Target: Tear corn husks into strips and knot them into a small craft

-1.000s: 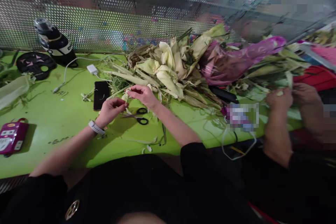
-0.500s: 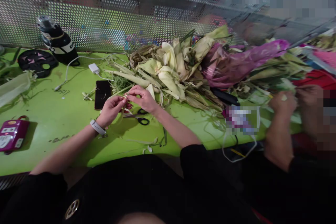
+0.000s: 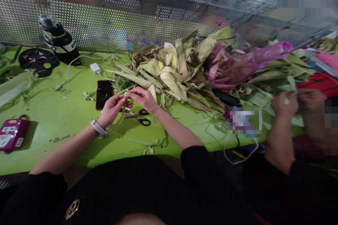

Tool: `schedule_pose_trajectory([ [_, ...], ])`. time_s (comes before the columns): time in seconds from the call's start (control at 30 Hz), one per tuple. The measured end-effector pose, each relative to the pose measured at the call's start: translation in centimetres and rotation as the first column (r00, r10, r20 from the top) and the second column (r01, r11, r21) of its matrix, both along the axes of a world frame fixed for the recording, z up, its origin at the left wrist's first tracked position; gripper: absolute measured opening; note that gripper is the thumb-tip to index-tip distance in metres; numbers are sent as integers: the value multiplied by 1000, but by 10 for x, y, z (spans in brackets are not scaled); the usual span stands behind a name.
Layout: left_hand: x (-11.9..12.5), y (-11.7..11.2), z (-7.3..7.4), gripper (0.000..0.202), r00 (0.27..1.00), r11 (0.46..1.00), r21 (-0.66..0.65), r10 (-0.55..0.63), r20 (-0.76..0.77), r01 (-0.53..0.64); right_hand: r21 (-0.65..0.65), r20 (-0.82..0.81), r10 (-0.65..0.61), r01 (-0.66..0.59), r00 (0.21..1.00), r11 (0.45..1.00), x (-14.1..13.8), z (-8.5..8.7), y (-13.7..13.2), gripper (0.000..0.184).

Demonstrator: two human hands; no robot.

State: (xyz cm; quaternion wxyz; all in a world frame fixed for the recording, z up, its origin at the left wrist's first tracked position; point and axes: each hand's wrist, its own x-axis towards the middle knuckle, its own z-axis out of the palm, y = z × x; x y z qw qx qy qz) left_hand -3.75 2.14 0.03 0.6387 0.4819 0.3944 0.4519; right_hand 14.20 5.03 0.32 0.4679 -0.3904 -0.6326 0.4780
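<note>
**Gap closed over the green table [image 3: 47,110]**

Table runs the full width, perforated metal screen [image 3: 92,24] behind it. Heap of husks [image 3: 170,81] fills the middle, dry leaves and pale blades together; purple plastic bag [image 3: 227,70] against its right side. Black bottle [image 3: 60,42] stands back left. None of these shows any real shift over the last second; the whole view slides only slightly.

Far right, a co-worker's hands [image 3: 285,103] close together at some pale green material, too blurred to name.

Change is at the centre. A second ago the wearer's hands sit a little apart; now left hand [image 3: 113,107] and right hand [image 3: 144,100] meet, fingertips nearly touching. Judgement: the work narrows to one small spot, both hands sharing one piece, probably fine finger handling.

Phone [image 3: 104,94] lies flat just behind the left hand. Scissors [image 3: 137,116] lie on the table below the hands, in neither; blades partly covered.

Smallest: pale plant piece [image 3: 127,94], held up between the hands, in front of the heap. Left thumb and forefinger pinch it; right thumb and fingertips press together at its other side. Remaining left fingers curl behind, partly hidden. A thin strip [image 3: 123,112] hangs below; cannot tell whether it joins the piece.
</note>
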Motion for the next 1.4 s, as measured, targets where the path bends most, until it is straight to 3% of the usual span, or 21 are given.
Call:
schedule_pose_trajectory([
  [0.1, 0, -1, -2, 45, 999, 999, 0, -33, 19, 33, 27, 20, -67, 67, 998, 997, -3, 2, 0, 32],
  [0.3, 0, 0, -4, 48, 999, 999, -43, -15, 42, 16, -132, -21, -38, 35, 999, 991, 3, -2, 6, 37],
  [0.5, -1, 0, 5, 46, 999, 999, -33, -27, 21, 28, -4, 31, -16, 16, 999, 1000, 6, -5, 11, 31],
  [0.8, -6, 5, -6, 43, 962, 959, 274, 139, -233, -72, 83, 140, -41, 29, 989, 996, 3, 1, 4, 35],
  [1.07, -20, 10, 8, 39, 916, 869, 470, 56, -398, 152, 142, 177, 129, -155, 976, 978, 8, 7, 2, 40],
  [1.17, -27, 13, 10, 36, 899, 841, 499, 36, -437, 209, 189, 167, 131, -162, 977, 969, 7, 8, 1, 39],
  [1.3, -29, 17, 6, 31, 825, 790, 565, 142, -546, 238, 206, 204, 43, -86, 978, 975, 7, 9, 0, 40],
  [1.4, -29, 18, 7, 26, 806, 766, 595, 183, -563, 242, 173, 205, 101, -138, 974, 975, 9, 9, 1, 42],
])
